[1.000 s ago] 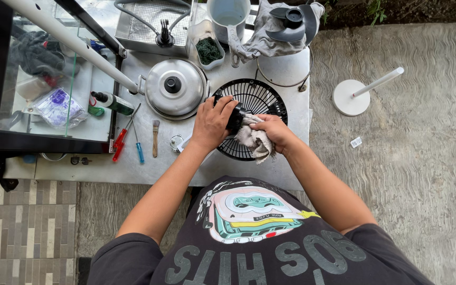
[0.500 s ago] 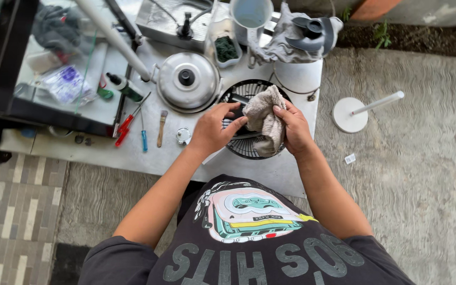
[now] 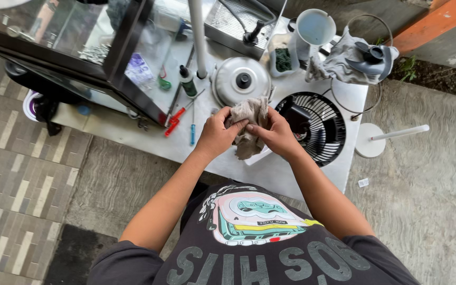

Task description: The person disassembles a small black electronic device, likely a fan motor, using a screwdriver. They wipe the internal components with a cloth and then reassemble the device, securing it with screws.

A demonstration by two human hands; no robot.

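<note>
**Cloth Held in Both Hands Above the Table**

Near the table's front edge, I hold a crumpled grey-beige cloth (image 3: 248, 126) between both hands. My left hand (image 3: 216, 133) has its fingers clamped on the cloth's left side; my right hand (image 3: 276, 134) pinches its right side. Just right of my hands, a round black wire fan grille (image 3: 317, 124) lies flat on the white table (image 3: 270, 177). Behind the cloth sits a domed metal lid with a black knob (image 3: 241, 80). Left of it lie a red-handled tool (image 3: 174, 120) and a blue-handled screwdriver (image 3: 192, 132).

Grey-beige cloth (image 3: 248, 126), crumpled and soiled, sits at frame centre, bunched in both hands with its lower end hanging loose. Black fan grille (image 3: 320, 126), round with radial wires, lies flat just right of it.
</note>
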